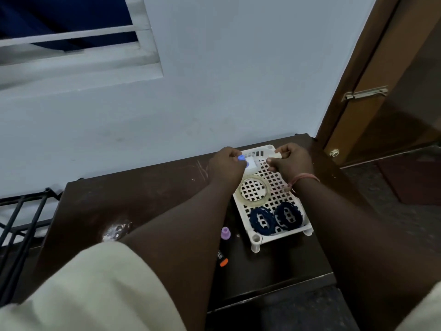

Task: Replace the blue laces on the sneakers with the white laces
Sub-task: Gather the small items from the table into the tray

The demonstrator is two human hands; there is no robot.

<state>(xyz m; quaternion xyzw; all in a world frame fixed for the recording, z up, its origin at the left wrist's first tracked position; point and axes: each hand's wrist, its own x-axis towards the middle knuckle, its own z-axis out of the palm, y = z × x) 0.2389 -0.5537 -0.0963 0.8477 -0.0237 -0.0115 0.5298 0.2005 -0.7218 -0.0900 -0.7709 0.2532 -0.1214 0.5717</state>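
Two dark blue coiled laces (275,219) lie in white perforated plastic tray (280,185); left hand (226,163) pinches small blue-white item (245,161), right hand (292,162) pinches small white piece (276,156).

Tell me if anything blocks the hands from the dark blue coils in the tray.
Nothing covers the dark blue coils. The tape roll lies between them and the left hand and right hand, each pinching a small piece.

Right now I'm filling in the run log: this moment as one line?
left hand: pinches small blue-capped item | right hand: pinches small white piece | over white perforated plastic tray | sneakers: unseen
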